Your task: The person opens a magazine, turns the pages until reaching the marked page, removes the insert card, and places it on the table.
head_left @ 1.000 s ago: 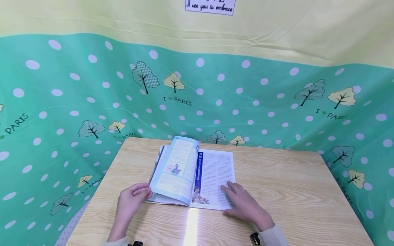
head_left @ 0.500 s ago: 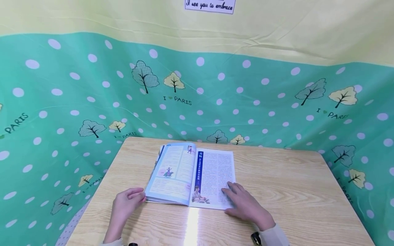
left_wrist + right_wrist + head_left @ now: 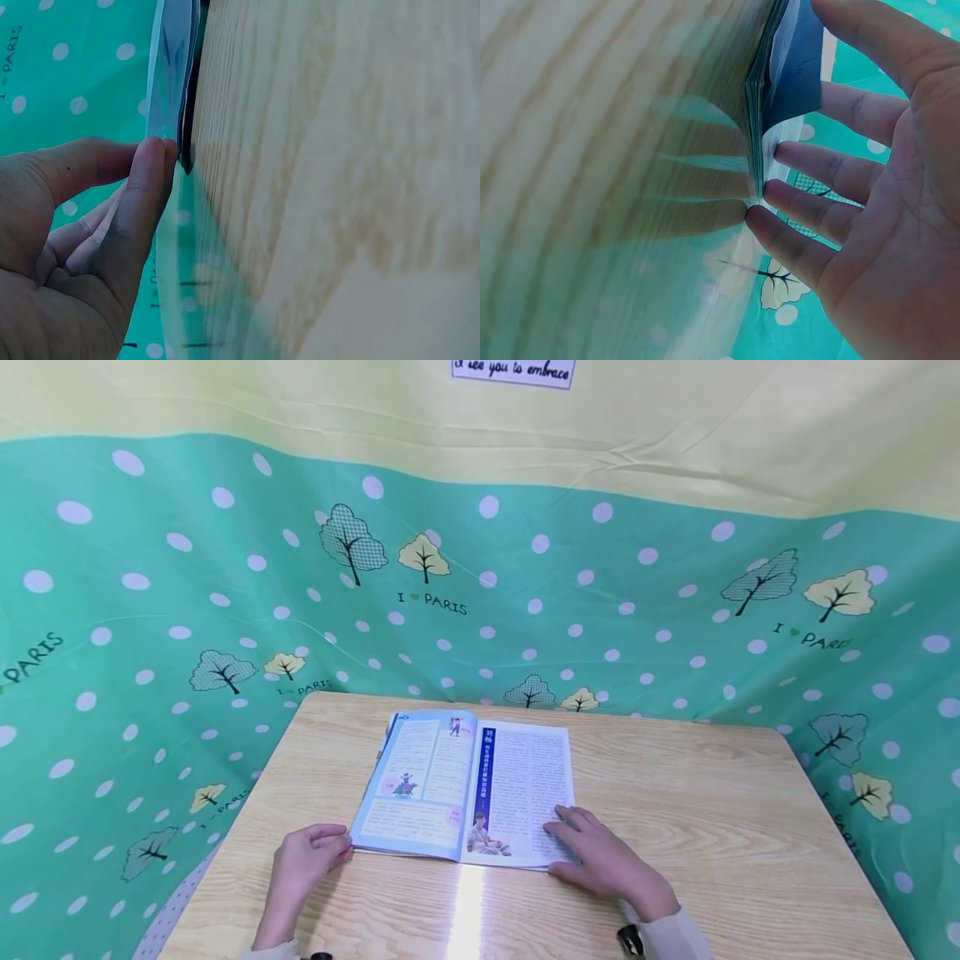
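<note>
"How does the magazine lie?"
"Open on the surface, between the left grip and the right grip"
"What's the blue-edged page beside the left grip like?"
"White text panels, small cartoon figures, its near outer corner pinched in that grip"
"And the white page by the right grip?"
"Columns of small print, its outer edge touched by that grip, with a dark blue banner and a seated printed figure along the side farther from it"
</note>
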`<state>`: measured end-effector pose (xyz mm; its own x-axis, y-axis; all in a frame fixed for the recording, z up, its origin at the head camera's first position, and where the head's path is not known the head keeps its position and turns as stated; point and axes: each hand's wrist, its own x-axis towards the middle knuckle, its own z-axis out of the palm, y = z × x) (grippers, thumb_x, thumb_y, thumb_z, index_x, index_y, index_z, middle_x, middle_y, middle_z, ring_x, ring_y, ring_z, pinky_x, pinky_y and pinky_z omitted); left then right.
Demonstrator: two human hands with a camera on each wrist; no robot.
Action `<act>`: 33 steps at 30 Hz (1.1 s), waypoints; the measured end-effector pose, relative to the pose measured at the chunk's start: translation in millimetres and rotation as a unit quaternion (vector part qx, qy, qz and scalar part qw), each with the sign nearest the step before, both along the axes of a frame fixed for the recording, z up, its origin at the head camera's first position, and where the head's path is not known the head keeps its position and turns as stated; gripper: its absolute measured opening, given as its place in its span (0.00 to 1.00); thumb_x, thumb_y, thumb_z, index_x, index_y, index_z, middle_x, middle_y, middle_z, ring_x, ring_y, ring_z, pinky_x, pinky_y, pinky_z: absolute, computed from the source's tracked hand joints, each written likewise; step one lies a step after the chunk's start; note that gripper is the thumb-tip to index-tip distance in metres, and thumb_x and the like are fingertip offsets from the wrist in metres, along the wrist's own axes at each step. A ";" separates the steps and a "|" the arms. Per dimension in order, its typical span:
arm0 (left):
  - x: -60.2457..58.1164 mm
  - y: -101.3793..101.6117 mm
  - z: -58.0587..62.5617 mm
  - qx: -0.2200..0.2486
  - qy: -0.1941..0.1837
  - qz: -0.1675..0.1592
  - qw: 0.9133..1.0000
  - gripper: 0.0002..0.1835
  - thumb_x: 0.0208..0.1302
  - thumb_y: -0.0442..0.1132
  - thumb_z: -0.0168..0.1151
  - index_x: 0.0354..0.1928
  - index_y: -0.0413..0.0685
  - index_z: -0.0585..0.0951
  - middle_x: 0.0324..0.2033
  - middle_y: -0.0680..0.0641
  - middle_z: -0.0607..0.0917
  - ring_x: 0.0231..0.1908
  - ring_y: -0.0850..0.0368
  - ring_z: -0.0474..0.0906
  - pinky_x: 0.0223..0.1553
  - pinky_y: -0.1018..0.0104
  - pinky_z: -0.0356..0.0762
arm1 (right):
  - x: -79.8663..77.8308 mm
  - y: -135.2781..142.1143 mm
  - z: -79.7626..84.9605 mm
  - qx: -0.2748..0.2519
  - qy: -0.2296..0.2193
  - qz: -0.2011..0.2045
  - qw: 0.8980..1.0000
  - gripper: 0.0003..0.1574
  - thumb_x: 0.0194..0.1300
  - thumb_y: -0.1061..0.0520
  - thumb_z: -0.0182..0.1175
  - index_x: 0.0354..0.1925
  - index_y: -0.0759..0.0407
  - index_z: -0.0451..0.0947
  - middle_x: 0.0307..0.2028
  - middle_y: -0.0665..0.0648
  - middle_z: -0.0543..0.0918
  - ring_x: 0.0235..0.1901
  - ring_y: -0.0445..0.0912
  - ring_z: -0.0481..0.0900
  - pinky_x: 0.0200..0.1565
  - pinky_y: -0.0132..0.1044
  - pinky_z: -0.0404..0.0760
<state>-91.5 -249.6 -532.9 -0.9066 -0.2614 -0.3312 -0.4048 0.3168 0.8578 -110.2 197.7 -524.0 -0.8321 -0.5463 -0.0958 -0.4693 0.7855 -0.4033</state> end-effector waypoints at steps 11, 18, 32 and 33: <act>0.8 2.2 -0.1 -0.045 0.008 -0.004 0.999 0.17 0.64 0.32 0.65 0.51 0.27 0.80 0.32 0.42 0.88 0.31 0.52 0.87 0.32 0.67 0.89 | -0.4 4.1 3.3 -0.058 -0.006 -0.029 0.998 0.26 0.71 0.48 0.63 0.62 0.58 0.78 0.63 0.63 0.75 0.64 0.58 0.71 0.65 0.55 0.74; 0.8 3.9 1.6 -0.054 0.008 0.001 0.998 0.16 0.64 0.32 0.65 0.50 0.28 0.81 0.31 0.42 0.88 0.30 0.52 0.87 0.31 0.68 0.88 | -2.0 5.8 0.4 -0.076 0.026 -0.065 0.995 0.27 0.69 0.49 0.65 0.62 0.57 0.77 0.59 0.55 0.78 0.59 0.48 0.75 0.61 0.46 0.79; 2.6 5.0 4.0 -0.065 0.024 -0.012 0.997 0.20 0.63 0.38 0.68 0.52 0.30 0.81 0.37 0.40 0.88 0.33 0.52 0.87 0.33 0.67 0.88 | -1.7 6.5 0.7 -0.046 0.073 -0.194 0.977 0.43 0.64 0.33 0.64 0.63 0.63 0.75 0.60 0.65 0.78 0.61 0.61 0.73 0.60 0.61 0.77; 2.2 5.7 4.7 -0.074 0.027 -0.014 0.997 0.20 0.63 0.39 0.69 0.52 0.32 0.82 0.37 0.40 0.88 0.34 0.52 0.87 0.34 0.67 0.88 | -1.9 6.3 0.8 -0.042 0.072 -0.203 0.976 0.43 0.64 0.33 0.64 0.62 0.64 0.75 0.59 0.65 0.78 0.61 0.61 0.74 0.59 0.62 0.77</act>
